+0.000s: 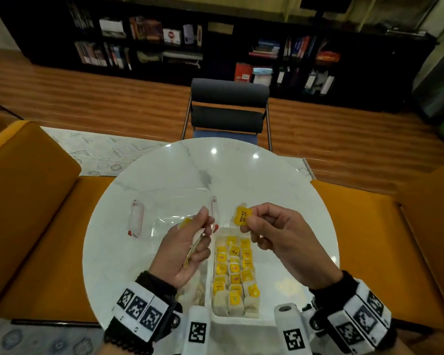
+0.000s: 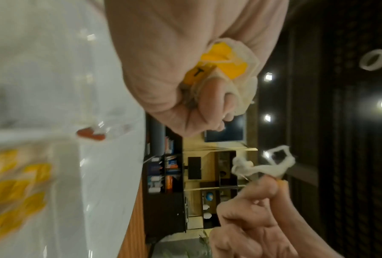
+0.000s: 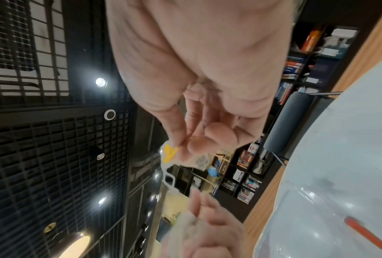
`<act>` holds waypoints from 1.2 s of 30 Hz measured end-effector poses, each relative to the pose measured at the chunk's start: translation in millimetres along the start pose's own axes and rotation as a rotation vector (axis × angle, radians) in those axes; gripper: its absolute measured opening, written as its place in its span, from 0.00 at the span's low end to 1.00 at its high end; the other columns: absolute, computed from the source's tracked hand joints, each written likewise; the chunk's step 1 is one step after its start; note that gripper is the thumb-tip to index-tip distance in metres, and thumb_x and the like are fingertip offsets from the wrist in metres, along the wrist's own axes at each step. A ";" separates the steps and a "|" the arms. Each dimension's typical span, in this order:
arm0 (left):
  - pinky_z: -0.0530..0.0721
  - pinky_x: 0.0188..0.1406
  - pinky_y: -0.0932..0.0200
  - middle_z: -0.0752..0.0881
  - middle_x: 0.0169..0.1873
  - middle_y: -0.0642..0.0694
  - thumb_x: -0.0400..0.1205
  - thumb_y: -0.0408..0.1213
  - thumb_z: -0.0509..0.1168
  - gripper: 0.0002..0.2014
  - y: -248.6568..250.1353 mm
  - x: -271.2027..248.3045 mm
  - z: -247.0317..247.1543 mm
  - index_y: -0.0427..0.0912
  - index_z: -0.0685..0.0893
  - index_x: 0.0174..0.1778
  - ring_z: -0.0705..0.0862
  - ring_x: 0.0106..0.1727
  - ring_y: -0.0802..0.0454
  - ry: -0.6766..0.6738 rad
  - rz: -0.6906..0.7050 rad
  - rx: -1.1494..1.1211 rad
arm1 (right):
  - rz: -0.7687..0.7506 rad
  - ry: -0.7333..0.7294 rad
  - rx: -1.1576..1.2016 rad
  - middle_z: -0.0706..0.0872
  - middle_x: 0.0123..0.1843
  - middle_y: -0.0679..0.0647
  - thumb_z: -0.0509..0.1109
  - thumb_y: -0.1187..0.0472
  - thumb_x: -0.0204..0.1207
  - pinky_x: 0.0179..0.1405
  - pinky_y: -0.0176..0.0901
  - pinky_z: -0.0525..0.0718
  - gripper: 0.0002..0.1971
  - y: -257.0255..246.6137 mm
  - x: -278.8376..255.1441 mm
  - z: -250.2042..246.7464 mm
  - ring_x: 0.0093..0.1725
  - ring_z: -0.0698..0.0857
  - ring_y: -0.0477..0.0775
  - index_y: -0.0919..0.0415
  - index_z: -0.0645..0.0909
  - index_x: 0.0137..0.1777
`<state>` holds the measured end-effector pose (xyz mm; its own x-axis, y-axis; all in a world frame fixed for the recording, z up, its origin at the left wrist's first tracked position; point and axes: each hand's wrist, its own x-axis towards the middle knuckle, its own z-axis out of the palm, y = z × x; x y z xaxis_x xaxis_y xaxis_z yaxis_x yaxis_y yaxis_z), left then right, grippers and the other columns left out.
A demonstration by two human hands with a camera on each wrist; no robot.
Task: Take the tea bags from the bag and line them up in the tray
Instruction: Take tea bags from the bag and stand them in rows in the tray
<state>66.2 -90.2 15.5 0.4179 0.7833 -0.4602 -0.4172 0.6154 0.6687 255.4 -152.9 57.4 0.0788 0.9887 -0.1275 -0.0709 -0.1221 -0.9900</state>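
Note:
My right hand (image 1: 248, 220) pinches one tea bag (image 1: 242, 216) by its yellow tag, above the far end of the white tray (image 1: 210, 290). Its string (image 2: 273, 164) dangles in the left wrist view. Rows of tea bags with yellow tags (image 1: 235, 272) fill the tray. My left hand (image 1: 201, 238) grips a small bunch of tea bags (image 1: 194, 248) just left of the tray, over a clear plastic bag (image 1: 196, 288) that lies by the tray's left side. That bunch (image 2: 220, 68) shows yellow tags in the left wrist view. The right wrist view shows the pinched tag (image 3: 171, 153).
A clear plastic container (image 1: 172, 213) with red-tipped handles sits on the round white marble table (image 1: 280, 196), left of and beyond the tray. A dark chair (image 1: 228, 111) stands at the far side. Orange sofa cushions (image 1: 28, 201) flank the table.

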 end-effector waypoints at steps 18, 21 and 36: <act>0.86 0.49 0.54 0.92 0.39 0.58 0.81 0.41 0.75 0.02 44.3 7.6 51.1 0.50 0.92 0.44 0.90 0.43 0.58 -0.244 0.679 1.236 | -0.252 0.014 -0.566 0.92 0.37 0.51 0.76 0.58 0.78 0.43 0.56 0.87 0.07 3.2 6.2 -20.0 0.38 0.90 0.52 0.62 0.88 0.44; 0.85 0.50 0.60 0.92 0.40 0.59 0.81 0.39 0.74 0.02 43.3 10.7 54.1 0.49 0.93 0.46 0.90 0.45 0.60 -0.240 0.673 1.206 | -0.210 -0.039 -0.503 0.93 0.40 0.51 0.78 0.56 0.76 0.47 0.50 0.88 0.08 2.3 2.8 -26.2 0.41 0.90 0.53 0.62 0.89 0.45; 0.74 0.47 0.78 0.91 0.39 0.66 0.79 0.43 0.77 0.04 -32.2 10.8 -8.6 0.60 0.92 0.42 0.85 0.46 0.75 -0.107 0.288 1.338 | 0.445 0.188 -0.495 0.81 0.30 0.57 0.74 0.69 0.75 0.25 0.35 0.72 0.13 128.0 38.8 -94.8 0.27 0.79 0.49 0.62 0.79 0.30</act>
<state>77.2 -100.7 -16.1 0.5347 0.8200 -0.2041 0.5649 -0.1672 0.8081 343.6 -138.5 -80.0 0.3215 0.8092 -0.4917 0.3226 -0.5819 -0.7466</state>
